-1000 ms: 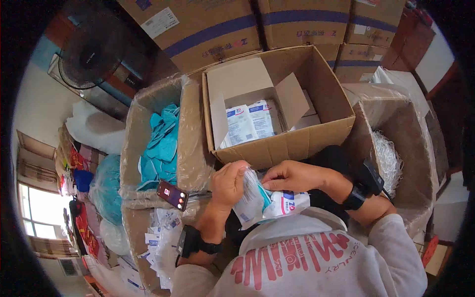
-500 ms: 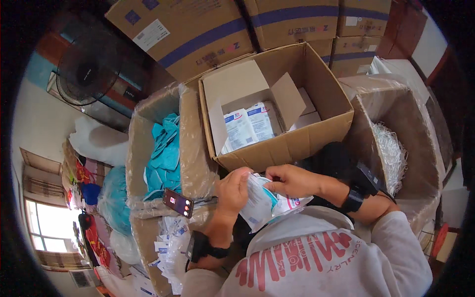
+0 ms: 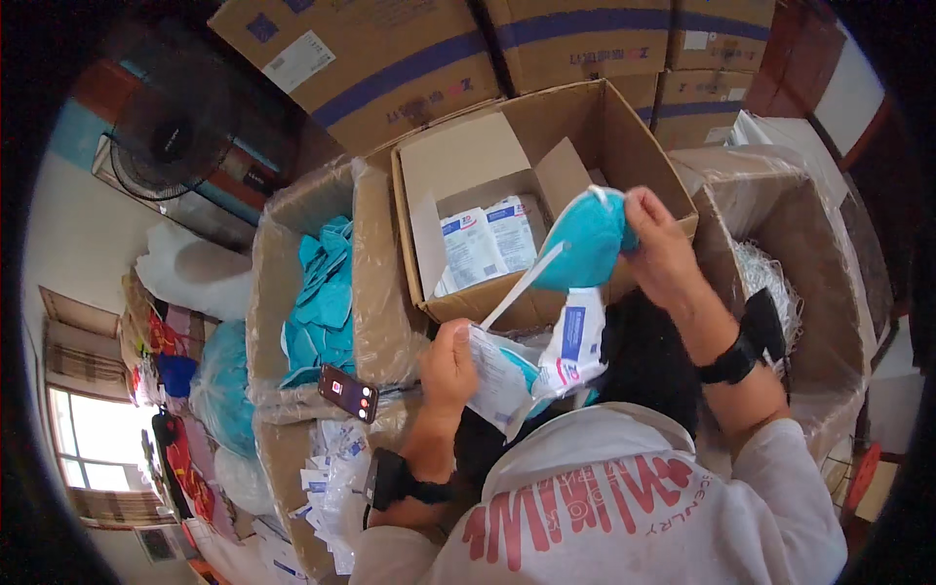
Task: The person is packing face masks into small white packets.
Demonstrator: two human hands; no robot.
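Observation:
My right hand (image 3: 665,244) pinches the edge of a teal cup-shaped face mask (image 3: 588,242), raised in front of the open carton. A white elastic strap (image 3: 525,285) runs taut from the mask down to my left hand (image 3: 448,369). That hand is closed on a white printed packet (image 3: 497,378), its thumb upward. Some teal shows at the packet's side. Below the raised mask, a second white packet (image 3: 575,341) with a blue panel leans beside the first, over my lap. What supports it is hidden.
Ahead stands an open carton (image 3: 556,304) with an inner box of packets (image 3: 473,244). Teal mask pieces fill a lined box (image 3: 322,302) at left; a phone (image 3: 348,393) rests on its near edge. White straps (image 3: 770,283) lie in the right box. Loose packets (image 3: 336,468) lie lower left.
My right hand has moved up and away from the packets, lifting the teal mask and stretching its strap. My left hand has stayed low, holding the packet.

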